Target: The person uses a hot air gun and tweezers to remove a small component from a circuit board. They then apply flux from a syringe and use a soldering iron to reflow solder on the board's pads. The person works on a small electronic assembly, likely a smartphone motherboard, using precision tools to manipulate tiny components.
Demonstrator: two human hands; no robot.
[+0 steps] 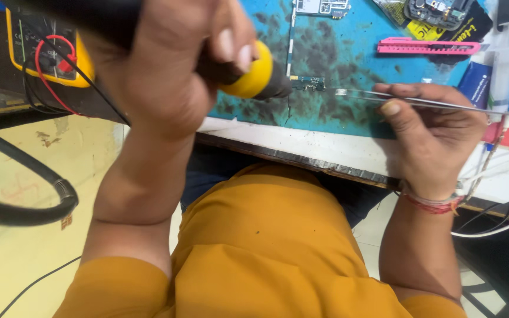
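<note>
- At the far left, a yellow multimeter (42, 50) sits at the back of the bench with red and black leads looped over it; below it a thick black hose (25, 194) curves across the pale floor
- The left hand (166, 65) is wrapped in a full fist around the black handle of a hot-air tool (248, 73), fingers curled tight, thumb lying along the yellow collar; the dark nozzle points right and ends just beside the small board
- The small green circuit board (310, 83) lies flat on the blue work mat (337, 59), near the mat's front edge, between the nozzle and the tweezer tips. It looks light, thin and stiff, and I judge it fragile: it would slide on the mat at a nudge, and is best taken by its bare edges, not by the parts soldered on it
- The mat is stained dark around the board; a narrow flex strip (290, 35) lies above it, running up toward another board at the top edge
- The right hand (431, 135) pinches a pair of slim metal tweezers (419, 101) between thumb and forefinger, the other fingers folded under; the tips reach left and rest just right of the board. Whether they grip a tiny part there I cannot tell
- A red thread band (434, 203) circles the right wrist
- Farther right lie a pink plastic tool (425, 47), a phone frame (437, 12) and white cables (496, 171)
- Below, an orange shirt (278, 247) fills the foreground
</note>
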